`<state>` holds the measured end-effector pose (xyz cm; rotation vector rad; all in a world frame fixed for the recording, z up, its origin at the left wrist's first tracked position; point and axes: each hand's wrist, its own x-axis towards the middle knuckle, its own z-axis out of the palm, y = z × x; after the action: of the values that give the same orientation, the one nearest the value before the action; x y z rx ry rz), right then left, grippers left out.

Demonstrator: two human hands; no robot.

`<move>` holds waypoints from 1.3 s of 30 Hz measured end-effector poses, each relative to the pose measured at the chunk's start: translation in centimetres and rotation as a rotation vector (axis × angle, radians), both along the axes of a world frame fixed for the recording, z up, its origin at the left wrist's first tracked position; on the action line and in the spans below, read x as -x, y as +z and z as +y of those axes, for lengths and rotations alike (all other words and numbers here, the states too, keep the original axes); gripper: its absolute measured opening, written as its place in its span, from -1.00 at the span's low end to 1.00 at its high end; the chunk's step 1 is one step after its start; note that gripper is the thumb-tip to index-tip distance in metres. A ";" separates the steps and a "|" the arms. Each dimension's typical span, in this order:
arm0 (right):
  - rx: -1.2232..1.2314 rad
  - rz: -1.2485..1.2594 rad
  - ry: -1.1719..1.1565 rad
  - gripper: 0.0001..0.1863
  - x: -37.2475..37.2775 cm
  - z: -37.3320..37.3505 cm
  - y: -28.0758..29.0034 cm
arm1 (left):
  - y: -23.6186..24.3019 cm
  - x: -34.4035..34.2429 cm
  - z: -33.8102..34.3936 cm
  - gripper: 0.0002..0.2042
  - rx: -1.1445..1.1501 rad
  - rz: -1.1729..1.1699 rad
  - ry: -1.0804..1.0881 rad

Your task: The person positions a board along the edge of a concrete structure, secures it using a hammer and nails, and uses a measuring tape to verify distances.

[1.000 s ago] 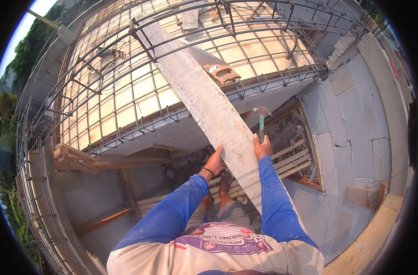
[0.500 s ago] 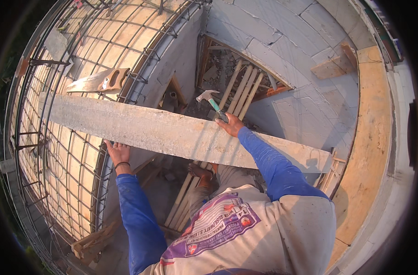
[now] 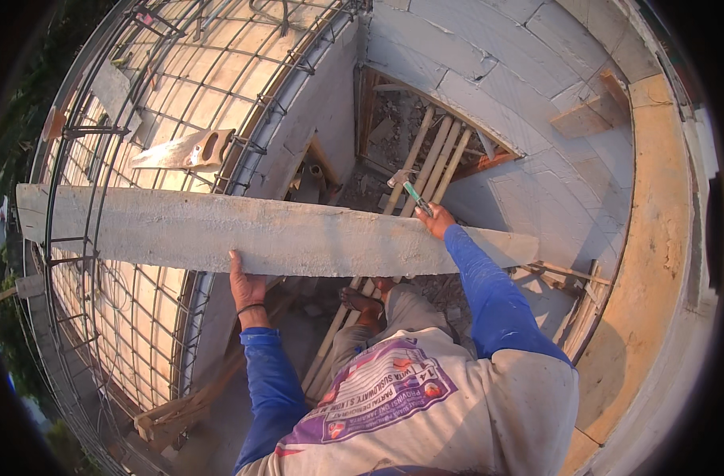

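A long, grey, cement-stained wooden plank (image 3: 298,238) lies across in front of me, its left part over the rebar mesh. My left hand (image 3: 247,289) grips its near edge, thumb on top and the other fingers hidden underneath. At the far edge, right of the middle, my right hand (image 3: 436,220) is closed around the handle of a claw hammer (image 3: 412,190) with a green grip. That hand also rests against the plank, and the hammer's head points away to the far left. A handsaw (image 3: 183,152) lies on the mesh beyond the plank.
Rebar mesh (image 3: 132,317) covers pale formwork boards on the left. Several poles (image 3: 437,163) run below me, with my bare foot (image 3: 360,303) on them. A grey block wall (image 3: 520,71) stands ahead, and a wooden board (image 3: 651,262) curves along the right. Rubble lies down in the opening.
The plank has slid left, its left end now farther out over the mesh. My left hand has gone from spread fingers at the edge to gripping it. The right hand keeps the hammer.
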<state>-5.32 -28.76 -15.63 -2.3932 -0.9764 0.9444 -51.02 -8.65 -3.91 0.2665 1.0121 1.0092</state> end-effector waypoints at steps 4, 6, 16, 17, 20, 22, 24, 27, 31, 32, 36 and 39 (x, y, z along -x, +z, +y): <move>0.091 0.230 0.080 -0.20 -0.6 4.4 1.1 | 3.6 -0.4 -1.2 -0.48 -0.046 0.000 0.066; 0.031 0.166 0.102 -0.15 -1.2 5.2 -1.8 | 3.9 -0.6 -1.4 -0.50 -0.098 -0.031 0.092; -0.105 0.018 0.234 -0.38 -1.4 10.5 -5.9 | 2.5 -1.7 -4.4 -0.47 0.066 -0.097 0.170; -0.225 -0.021 0.238 -0.47 0.1 11.9 -4.6 | 1.6 -2.2 -5.3 -0.44 0.099 -0.102 0.159; -0.332 0.208 0.347 -0.52 9.5 18.2 5.5 | -1.3 -3.0 -8.1 -0.37 0.165 -0.077 0.191; -0.443 0.307 0.388 -0.52 14.7 21.0 9.0 | -2.5 -5.1 -9.6 -0.32 0.185 -0.027 0.214; -0.282 0.447 0.533 -0.31 19.7 23.7 11.3 | -4.8 -6.3 -11.3 -0.28 0.224 0.009 0.226; -0.229 0.383 0.662 -0.04 25.7 25.7 9.9 | -6.5 -6.8 -12.1 -0.24 0.224 -0.040 0.209; -0.195 0.331 0.774 0.00 29.1 26.4 7.7 | -5.9 -6.3 -12.7 -0.28 0.198 0.007 0.273; -0.203 0.338 0.780 -0.03 29.4 26.9 6.6 | -6.5 -6.5 -13.3 -0.28 0.189 0.029 0.287; -0.196 0.471 0.614 -0.24 30.5 26.4 4.2 | -6.6 -7.7 -14.6 -0.29 0.268 0.060 0.343; -0.162 0.555 0.649 -0.26 30.3 25.7 2.5 | -7.6 -7.4 -15.7 -0.27 0.249 0.001 0.287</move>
<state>-35.64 -3.10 -13.15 -1.5377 -1.5358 1.5631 -43.64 -24.31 -11.56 -0.0866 1.1867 1.1264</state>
